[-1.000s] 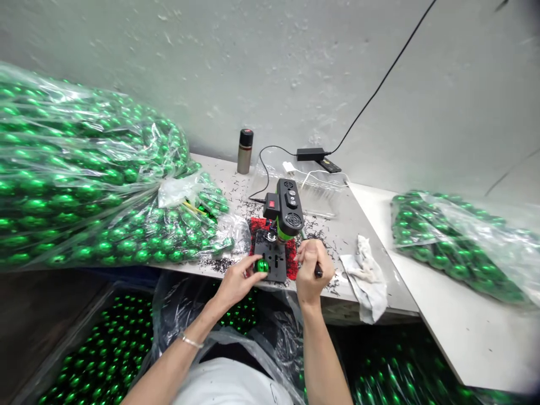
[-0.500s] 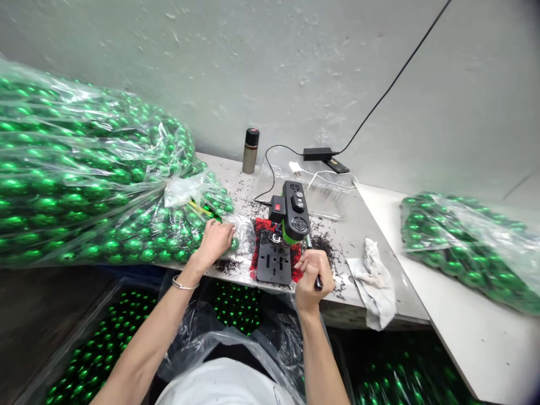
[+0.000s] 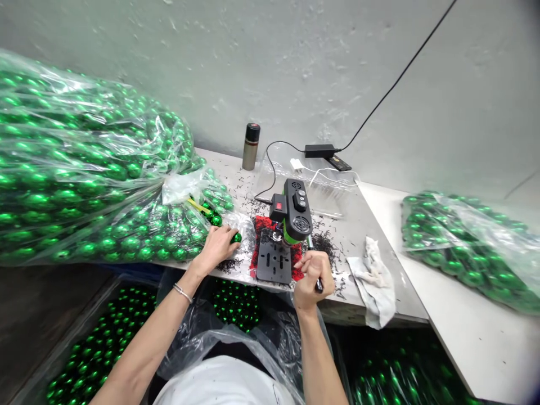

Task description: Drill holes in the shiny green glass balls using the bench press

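Note:
My left hand (image 3: 217, 246) is closed at the mouth of a big clear plastic bag (image 3: 172, 191) full of shiny green balls. A green ball (image 3: 237, 237) shows at its fingertips, and a few loose ones (image 3: 214, 217) lie just behind the knuckles. My right hand (image 3: 314, 277) is wrapped around the black-gripped lever handle (image 3: 319, 285) of a small black bench press (image 3: 297, 211). The press has a slotted black base plate (image 3: 273, 263) with nothing on it, over a red mat (image 3: 262, 224).
Black scraps (image 3: 324, 243) litter the table around the press. A flask (image 3: 251, 147), a power adapter (image 3: 319, 151) and a clear plastic tray (image 3: 270, 171) stand behind. At right are a white rag (image 3: 373, 284) and another bag of green balls (image 3: 459, 247). Below, bins hold more balls (image 3: 236, 306).
My left hand has shifted slightly right out of the bag's mouth, and a green ball now shows at its fingertips. My right hand stays on the lever handle.

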Demonstrator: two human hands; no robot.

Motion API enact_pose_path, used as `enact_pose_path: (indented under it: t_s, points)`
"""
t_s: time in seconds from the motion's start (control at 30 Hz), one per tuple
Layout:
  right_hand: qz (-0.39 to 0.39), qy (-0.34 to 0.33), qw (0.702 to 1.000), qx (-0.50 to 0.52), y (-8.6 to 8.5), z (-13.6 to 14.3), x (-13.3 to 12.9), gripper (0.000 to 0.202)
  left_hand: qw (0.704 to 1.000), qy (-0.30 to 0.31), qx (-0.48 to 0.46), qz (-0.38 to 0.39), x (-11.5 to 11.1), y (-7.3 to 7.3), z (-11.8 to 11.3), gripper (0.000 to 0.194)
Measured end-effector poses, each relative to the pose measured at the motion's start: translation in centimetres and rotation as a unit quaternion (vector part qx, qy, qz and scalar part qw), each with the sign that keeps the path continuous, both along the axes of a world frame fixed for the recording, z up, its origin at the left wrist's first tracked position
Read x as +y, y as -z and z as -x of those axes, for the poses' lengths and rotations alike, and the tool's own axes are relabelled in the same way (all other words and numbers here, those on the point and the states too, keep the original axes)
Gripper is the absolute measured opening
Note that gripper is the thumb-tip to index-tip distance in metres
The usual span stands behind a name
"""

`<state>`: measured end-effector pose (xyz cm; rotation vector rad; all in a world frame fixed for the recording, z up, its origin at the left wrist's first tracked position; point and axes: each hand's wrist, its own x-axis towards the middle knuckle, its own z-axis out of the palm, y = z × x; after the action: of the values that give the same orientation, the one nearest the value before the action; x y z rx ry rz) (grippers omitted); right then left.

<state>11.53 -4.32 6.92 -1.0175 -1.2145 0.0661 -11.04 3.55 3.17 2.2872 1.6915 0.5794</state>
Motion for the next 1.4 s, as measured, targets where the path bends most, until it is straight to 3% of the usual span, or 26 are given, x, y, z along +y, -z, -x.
enact_pose_path:
  t_s: [0.07, 0.13, 0.17, 0.23, 0.3, 0.37, 0.43, 0.53, 0.67, 0.97, 1.2, 1.33, 1.4]
  points:
    - [-0.003, 0.002, 1.0, -0.007, 0.0, 0.0, 0.0, 0.036, 0.995, -0.02, -0.098, 0.022, 0.1, -0.1, -0.4, 0.03]
    - [-0.005, 0.006, 1.0, -0.012, 0.0, 0.0, 0.0, 0.035, 0.961, -0.043, -0.262, 0.076, 0.0, -0.4, -0.9, 0.039]
    - [-0.007, 0.007, 1.0, -0.013, 0.0, 0.0, 0.0, 0.035, 0.926, -0.052, -0.357, 0.112, -0.1, -0.7, -1.2, 0.043]
    - [-0.011, 0.005, 1.0, -0.008, -0.2, 0.1, 0.0, 0.036, 0.828, -0.061, -0.524, 0.189, -0.3, -1.1, -1.9, 0.046]
    - [-0.011, 0.005, 1.0, -0.003, -0.5, 0.1, 0.0, 0.037, 0.736, -0.065, -0.623, 0.257, -0.6, -1.2, -2.8, 0.039]
    - [-0.004, 0.009, 1.0, -0.004, -1.0, 0.1, 0.1, 0.036, 0.68, -0.071, -0.663, 0.306, -1.0, -0.9, -3.9, 0.031]
    - [0.004, 0.007, 1.0, -0.01, -1.5, -0.1, 0.2, 0.036, 0.65, -0.081, -0.677, 0.335, -1.5, -0.3, -5.1, 0.027]
    - [0.012, 0.0, 1.0, -0.017, -2.1, -0.4, 0.4, 0.035, 0.64, -0.092, -0.674, 0.357, -2.1, 0.6, -6.8, 0.03]
    - [0.012, 0.003, 0.999, -0.029, -2.3, -0.5, 0.3, 0.035, 0.656, -0.064, -0.655, 0.37, -2.8, 1.4, -8.0, 0.034]
    - [-0.01, 0.002, 0.999, -0.041, -1.8, -0.4, 0.2, 0.034, 0.641, -0.061, -0.676, 0.357, -4.5, 1.7, -6.8, 0.049]
    - [0.011, -0.015, 0.999, -0.037, -1.8, -0.7, 0.1, 0.034, 0.653, -0.067, -0.675, 0.337, -5.9, 1.6, -6.5, 0.049]
    - [0.021, -0.04, 0.999, -0.018, -2.1, -1.0, -0.3, 0.016, 0.655, -0.061, -0.666, 0.351, -7.8, 2.0, -7.0, 0.049]
    - [0.032, -0.045, 0.998, 0.012, -1.5, -1.2, -1.4, 0.029, 0.669, -0.046, -0.645, 0.366, -9.2, 2.0, -7.3, 0.051]
